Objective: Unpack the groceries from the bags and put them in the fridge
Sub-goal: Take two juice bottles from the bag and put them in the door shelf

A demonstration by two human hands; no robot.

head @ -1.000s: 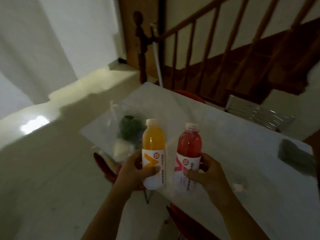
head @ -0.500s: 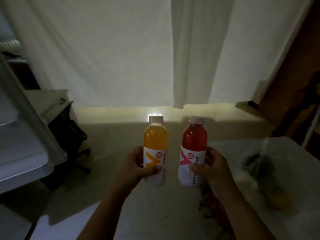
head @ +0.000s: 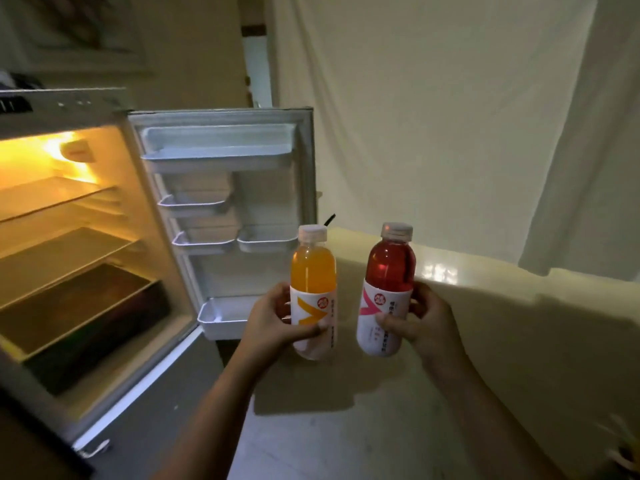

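While hands grip orange bottle, red bottle — fridge door open, left.

White curtain fills the far right, hanging in folds, lower edge ending above a pale ledge that runs along the wall. Glossy highlight on the ledge, right of centre. Pale floor near centre, in shadow. Narrow doorway gap far centre, left of the curtain. Framed picture on the far left wall, dim, contents unclear. Thin dark cable pokes up at the ledge's left end.
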